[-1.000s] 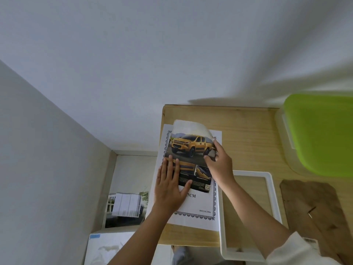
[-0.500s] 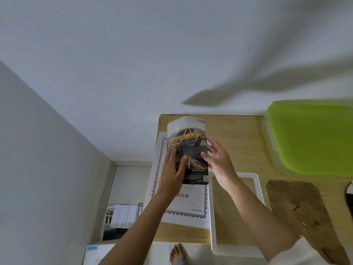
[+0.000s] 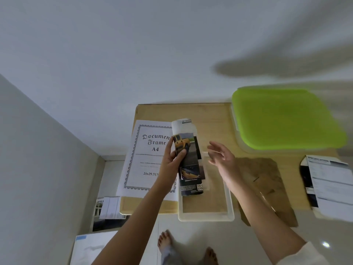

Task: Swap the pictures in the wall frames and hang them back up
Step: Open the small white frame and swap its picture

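I hold the car picture (image 3: 188, 159) up off the table (image 3: 214, 115) in my left hand (image 3: 170, 161). My thumb lies across the yellow car and my fingers curl round the sheet's left edge. The grip bows the paper lengthwise, which I judge keeps it stiff enough to steer with one hand. It hangs above the far left corner of the white frame (image 3: 206, 217) and does not rest in it.

The frame lies flat at the table's near edge, its near rim past that edge, with the wood showing through its opening. That leaves it ready to take a sheet. The Document Frame insert (image 3: 145, 155) lies flat along the table's left edge, just beside the frame. I take it for the sheet lifted out to make room.

The brown backing board (image 3: 267, 180) lies to the right of the frame, within reach for closing up. A second printed picture (image 3: 328, 184) lies at the near right of the table, partly over its edge.

My right hand (image 3: 221, 157) hovers over the frame's far right part, fingers spread and relaxed, holding nothing and touching nothing. I judge it is free to catch the picture's other edge and flatten it into the opening.
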{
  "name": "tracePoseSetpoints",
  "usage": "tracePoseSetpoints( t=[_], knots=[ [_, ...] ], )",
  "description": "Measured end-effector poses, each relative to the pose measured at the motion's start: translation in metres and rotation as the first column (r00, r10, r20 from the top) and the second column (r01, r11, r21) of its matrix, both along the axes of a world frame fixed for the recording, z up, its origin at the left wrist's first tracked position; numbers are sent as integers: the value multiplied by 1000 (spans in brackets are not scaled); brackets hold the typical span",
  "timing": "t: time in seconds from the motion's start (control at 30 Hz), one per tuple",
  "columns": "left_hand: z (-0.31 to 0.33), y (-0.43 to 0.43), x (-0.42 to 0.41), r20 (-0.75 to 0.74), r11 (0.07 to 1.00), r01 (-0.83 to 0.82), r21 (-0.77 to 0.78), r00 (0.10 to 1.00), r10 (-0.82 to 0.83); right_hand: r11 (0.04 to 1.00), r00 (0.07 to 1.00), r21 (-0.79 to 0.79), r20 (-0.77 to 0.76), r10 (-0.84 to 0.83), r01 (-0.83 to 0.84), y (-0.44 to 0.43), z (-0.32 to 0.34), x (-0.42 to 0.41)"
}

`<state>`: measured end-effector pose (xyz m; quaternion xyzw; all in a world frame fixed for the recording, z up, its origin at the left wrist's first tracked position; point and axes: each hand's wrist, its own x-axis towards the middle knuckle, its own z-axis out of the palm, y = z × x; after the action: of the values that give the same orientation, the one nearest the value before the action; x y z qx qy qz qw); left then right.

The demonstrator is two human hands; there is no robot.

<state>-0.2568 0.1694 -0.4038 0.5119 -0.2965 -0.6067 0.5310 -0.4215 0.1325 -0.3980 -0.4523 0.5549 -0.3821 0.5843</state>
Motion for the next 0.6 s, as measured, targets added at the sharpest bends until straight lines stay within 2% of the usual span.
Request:
tracePoseSetpoints(
  t=[0.07, 0.17, 0.3, 0.43, 0.53, 0.6],
  knots=[
    [-4, 10, -14, -20, 999, 37, 16, 999, -37, 997, 994, 56, -85, 64, -59, 7, -8, -8],
    [-11, 23, -31, -6, 995, 88, 37, 996, -88, 982, 994, 165, -43, 104, -96, 17, -14, -15],
    [-18, 34, -35, 97, 995, 85, 57, 991, -90, 992, 973, 103, -208, 99, -79, 21, -25, -27],
    [-30, 40, -29, 217, 994, 71, 79, 972, -87, 992, 915, 78, -384, 122, -99, 26, -32, -39],
    [-36, 42, -27, 215, 991, 106, 82, 969, -122, 993, 881, 48, -458, 120, -110, 31, -35, -44],
    [-42, 43, -26, 292, 991, 97, 91, 949, -120, 990, 858, 31, -496, 135, -138, 35, -39, -47]
  ],
)
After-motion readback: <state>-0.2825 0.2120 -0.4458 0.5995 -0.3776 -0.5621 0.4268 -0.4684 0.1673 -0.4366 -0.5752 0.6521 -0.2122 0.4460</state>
